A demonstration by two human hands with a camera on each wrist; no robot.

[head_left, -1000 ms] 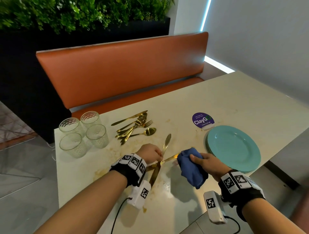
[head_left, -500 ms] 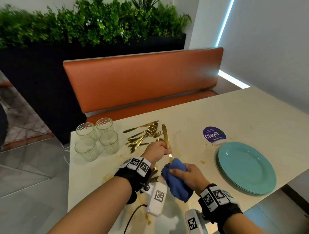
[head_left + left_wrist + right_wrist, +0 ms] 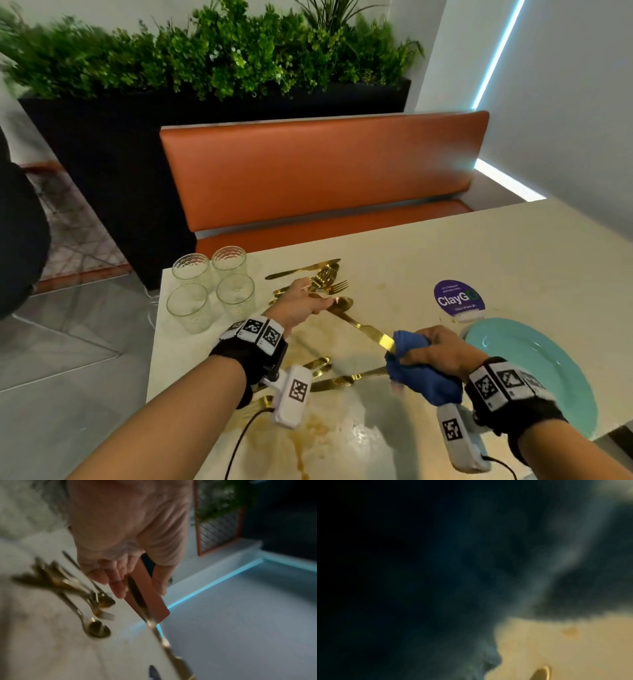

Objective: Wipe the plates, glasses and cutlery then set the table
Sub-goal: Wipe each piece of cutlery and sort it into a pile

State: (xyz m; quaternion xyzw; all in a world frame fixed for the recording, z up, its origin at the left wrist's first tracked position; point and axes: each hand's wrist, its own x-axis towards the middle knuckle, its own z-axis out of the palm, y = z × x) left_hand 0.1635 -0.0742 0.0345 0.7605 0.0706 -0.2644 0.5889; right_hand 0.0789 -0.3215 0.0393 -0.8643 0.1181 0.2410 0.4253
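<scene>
My left hand point(image 3: 303, 303) grips the handle of a gold knife point(image 3: 364, 329), held above the table and slanting down to the right. Its blade end disappears into a blue cloth point(image 3: 423, 371) that my right hand point(image 3: 442, 346) clutches around it. In the left wrist view my left hand point(image 3: 123, 577) holds the blurred gold knife point(image 3: 154, 627). The right wrist view is filled by the dark blue cloth point(image 3: 471, 574). A pile of gold cutlery point(image 3: 317, 279) lies behind my left hand. More gold cutlery point(image 3: 342, 378) lies near the front. Turquoise plates point(image 3: 534, 363) sit stacked at the right.
Several clear glasses point(image 3: 212, 291) stand at the table's point(image 3: 445, 246) left corner. A purple ClayGo sign point(image 3: 457, 299) stands behind the plates. Brown stains point(image 3: 305, 442) mark the near tabletop. An orange bench point(image 3: 322, 171) and a planter point(image 3: 205, 58) lie beyond the far edge.
The left hand swung the knife from upright to slanting down to the right, and the right hand slid the cloth out to the blade end. The head view rose.
</scene>
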